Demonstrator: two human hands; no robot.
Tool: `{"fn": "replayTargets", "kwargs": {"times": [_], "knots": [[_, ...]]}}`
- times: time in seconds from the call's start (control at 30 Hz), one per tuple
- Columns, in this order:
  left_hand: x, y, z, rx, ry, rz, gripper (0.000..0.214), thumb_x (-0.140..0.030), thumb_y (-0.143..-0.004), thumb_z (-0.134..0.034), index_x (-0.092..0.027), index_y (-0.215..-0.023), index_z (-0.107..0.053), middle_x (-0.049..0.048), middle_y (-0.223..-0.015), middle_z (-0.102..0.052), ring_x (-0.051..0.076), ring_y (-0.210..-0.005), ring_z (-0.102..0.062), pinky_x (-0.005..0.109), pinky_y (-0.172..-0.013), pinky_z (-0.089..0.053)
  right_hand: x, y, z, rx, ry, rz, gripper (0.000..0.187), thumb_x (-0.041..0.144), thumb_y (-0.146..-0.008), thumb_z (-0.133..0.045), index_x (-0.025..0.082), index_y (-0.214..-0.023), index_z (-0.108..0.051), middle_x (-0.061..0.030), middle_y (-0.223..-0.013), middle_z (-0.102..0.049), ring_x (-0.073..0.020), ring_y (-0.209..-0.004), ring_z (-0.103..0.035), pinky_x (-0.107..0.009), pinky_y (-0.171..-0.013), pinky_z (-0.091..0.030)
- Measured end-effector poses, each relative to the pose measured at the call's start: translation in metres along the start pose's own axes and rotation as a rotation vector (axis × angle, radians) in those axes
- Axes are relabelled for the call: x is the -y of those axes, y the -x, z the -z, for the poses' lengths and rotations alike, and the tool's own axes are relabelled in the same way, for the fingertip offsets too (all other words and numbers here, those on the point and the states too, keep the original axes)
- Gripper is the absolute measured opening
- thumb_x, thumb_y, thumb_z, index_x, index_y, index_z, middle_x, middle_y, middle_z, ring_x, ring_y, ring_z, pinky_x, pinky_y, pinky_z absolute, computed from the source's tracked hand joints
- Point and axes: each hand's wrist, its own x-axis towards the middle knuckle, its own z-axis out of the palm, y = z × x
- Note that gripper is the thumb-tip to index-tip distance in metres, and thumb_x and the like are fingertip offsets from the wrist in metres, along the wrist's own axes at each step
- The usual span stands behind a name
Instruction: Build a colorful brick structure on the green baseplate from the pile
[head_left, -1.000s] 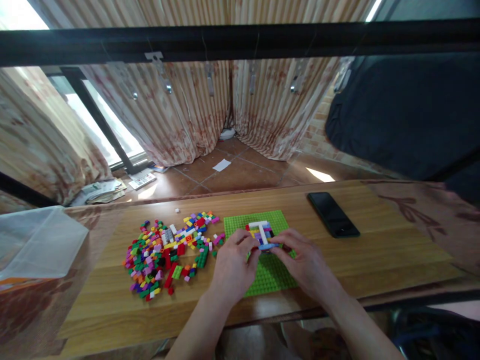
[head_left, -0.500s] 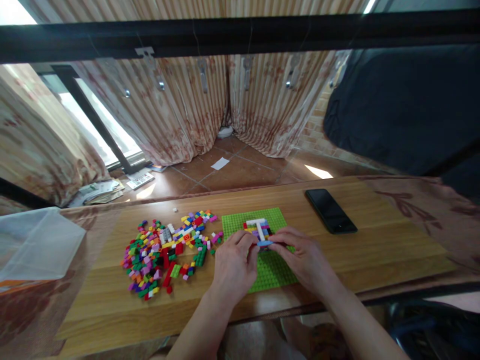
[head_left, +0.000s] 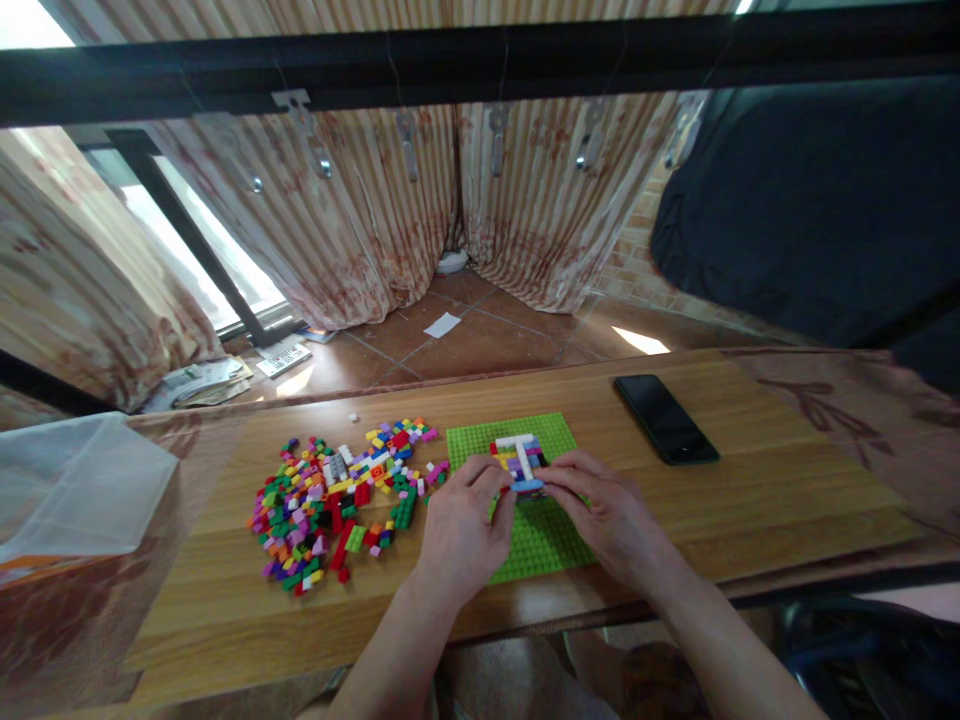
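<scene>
A green baseplate [head_left: 551, 432] lies on the wooden table [head_left: 787, 470], with a small multicoloured brick build [head_left: 519, 457] standing on its far half. My left hand [head_left: 463, 530] and my right hand [head_left: 607, 510] meet over the plate, fingers pinched on a light blue brick [head_left: 528, 486] at the near edge of the build. A pile of several loose coloured bricks [head_left: 334, 495] spreads on the table to the left of my left hand.
A black phone [head_left: 665, 419] lies face up to the right of the plate. A clear plastic bag [head_left: 75, 485] sits at the far left. Curtains, a tiled floor with papers and a black bar lie beyond the table.
Both hands have moved slightly away from me along the plate with the light blue brick, up to the near edge of the build.
</scene>
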Motion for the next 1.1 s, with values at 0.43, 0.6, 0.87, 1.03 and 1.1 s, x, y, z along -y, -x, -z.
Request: {"fn": "replayTargets", "kwargs": {"times": [0.43, 0.6, 0.87, 1.03, 1.1], "knots": [[0.0002, -0.0001, -0.0009, -0.002, 0.015, 0.014, 0.01, -0.013, -0.085, -0.052, -0.02, -0.088, -0.06, 0.0051, -0.099, -0.063, 0.016, -0.088, -0.062, 0.028, -0.077, -0.05, 0.0027, -0.0002, -0.001, -0.054, -0.048, -0.056, 0.015, 0.021, -0.087, -0.06, 0.025, -0.093, -0.074, -0.0039, -0.089, -0.068, -0.016, -0.082, -0.065, -0.028, -0.074, -0.053], [0.0013, 0.001, -0.001, -0.014, 0.035, 0.006, 0.012, -0.012, -0.086, -0.052, -0.019, -0.089, -0.061, 0.005, -0.098, -0.063, 0.016, -0.089, -0.061, 0.028, -0.078, -0.05, 0.0023, -0.0002, -0.0013, -0.055, -0.044, -0.055, 0.015, 0.022, -0.087, -0.06, 0.024, -0.093, -0.074, -0.0039, -0.089, -0.068, -0.0157, -0.082, -0.065, -0.027, -0.075, -0.052], [0.0052, 0.0003, -0.0017, -0.004, 0.065, 0.02, 0.015, -0.009, -0.083, -0.054, -0.02, -0.088, -0.062, 0.0048, -0.099, -0.064, 0.016, -0.088, -0.062, 0.028, -0.074, -0.051, 0.0019, -0.0011, -0.001, -0.037, 0.009, -0.031, 0.014, 0.02, -0.088, -0.059, 0.023, -0.09, -0.073, -0.0047, -0.088, -0.068, -0.0162, -0.081, -0.065, -0.028, -0.074, -0.052], [0.0034, 0.0002, 0.0031, 0.006, 0.139, 0.035, 0.023, -0.004, -0.077, -0.056, -0.021, -0.09, -0.064, 0.0042, -0.099, -0.064, 0.014, -0.084, -0.062, 0.026, -0.073, -0.051, 0.0023, -0.0013, -0.0012, -0.036, 0.035, -0.009, 0.016, 0.02, -0.088, -0.057, 0.024, -0.089, -0.073, -0.004, -0.087, -0.067, -0.0158, -0.08, -0.065, -0.028, -0.073, -0.053], [0.0015, -0.001, 0.0046, -0.004, 0.203, 0.052, 0.022, -0.004, -0.075, -0.057, -0.02, -0.088, -0.065, 0.0039, -0.096, -0.064, 0.013, -0.08, -0.061, 0.026, -0.071, -0.051, 0.002, -0.0012, -0.0014, -0.036, 0.048, -0.001, 0.016, 0.02, -0.088, -0.058, 0.023, -0.088, -0.073, -0.0044, -0.086, -0.067, -0.0159, -0.079, -0.064, -0.028, -0.072, -0.053]]}}
